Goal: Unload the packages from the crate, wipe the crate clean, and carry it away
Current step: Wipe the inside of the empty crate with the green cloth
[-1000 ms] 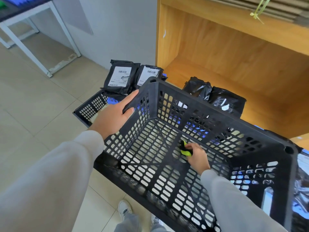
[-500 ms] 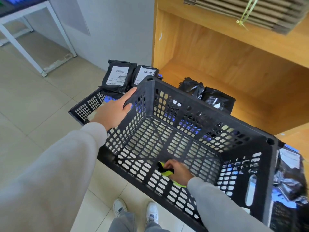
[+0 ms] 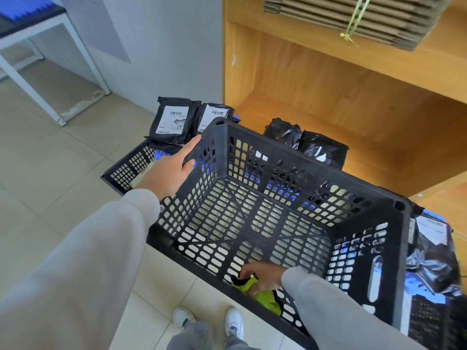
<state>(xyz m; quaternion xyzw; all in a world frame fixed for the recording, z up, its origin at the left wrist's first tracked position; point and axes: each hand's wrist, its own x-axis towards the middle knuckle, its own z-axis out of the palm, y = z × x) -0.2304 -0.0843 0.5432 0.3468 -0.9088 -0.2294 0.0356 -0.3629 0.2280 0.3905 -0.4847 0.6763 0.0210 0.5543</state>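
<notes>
An empty black slotted crate (image 3: 310, 170) is held up in front of me, tilted toward me. My left hand (image 3: 169, 170) grips its left rim, thumb inside the wall. Inside, at the near edge of the crate floor, my right hand (image 3: 262, 275) holds a yellow-green cloth (image 3: 265, 296) and presses it against the bottom. Black packages with white labels (image 3: 173, 121) lie beyond the crate on the left. Two more black packages (image 3: 319, 150) sit on the lower wooden shelf. Another labelled package (image 3: 432, 251) lies at the right.
A second black crate (image 3: 129, 168) sits low at the left under the packages. The wooden shelf unit (image 3: 353, 92) stands ahead, with bundled flat cardboard (image 3: 353, 16) on top. A white-framed table (image 3: 50, 54) stands at far left. Tiled floor and my shoes (image 3: 209, 322) lie below.
My right hand has dragged the cloth from the middle of the crate floor back to its near edge. The left hand keeps its grip on the rim.
</notes>
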